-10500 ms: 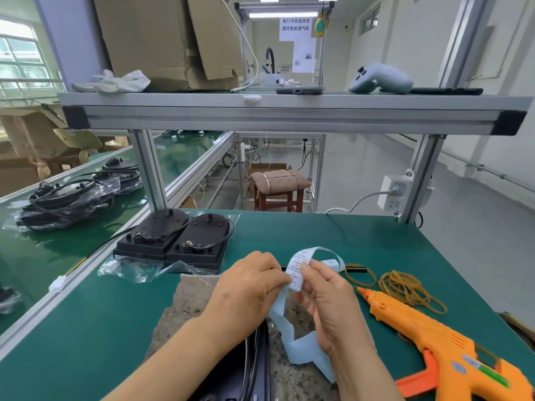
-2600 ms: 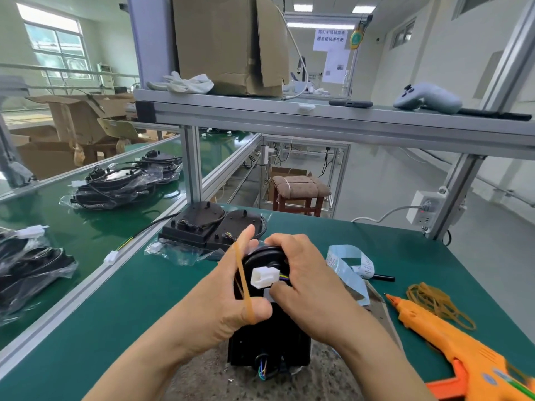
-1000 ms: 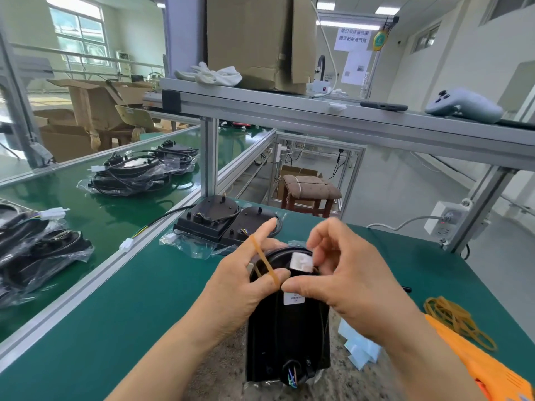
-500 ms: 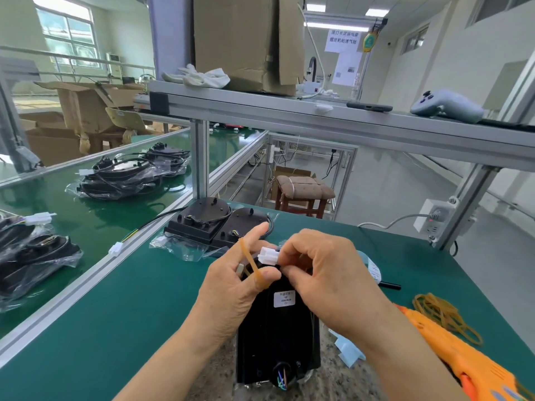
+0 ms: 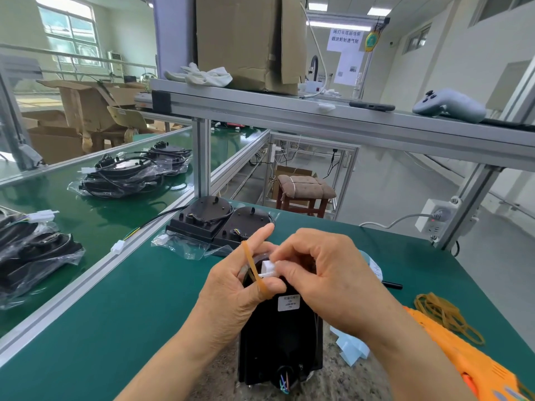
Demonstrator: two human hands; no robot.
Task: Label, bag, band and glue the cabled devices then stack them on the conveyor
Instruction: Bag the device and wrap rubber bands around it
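Note:
A black cabled device (image 5: 279, 340) with a white label stands tilted on a stone slab (image 5: 333, 380) at the bench's near edge. My left hand (image 5: 240, 287) grips its top, with a tan rubber band (image 5: 256, 273) stretched across the thumb and forefinger. My right hand (image 5: 327, 279) pinches the device's white connector (image 5: 267, 267) right beside the band. Coloured wires stick out at the device's bottom. Two more black devices (image 5: 220, 224) lie on a clear bag behind my hands.
An orange glue gun (image 5: 477, 363) and a pile of rubber bands (image 5: 443, 314) lie at the right. Blue label backing (image 5: 351, 347) sits by the device. Bagged devices (image 5: 127, 175) lie on the green conveyor (image 5: 86, 215) to the left. An aluminium shelf (image 5: 333, 123) spans overhead.
Earlier I was peeling a label; the device is now labelled and held upright. In the last second my right hand keeps the white connector pinched close to the band on my left hand.

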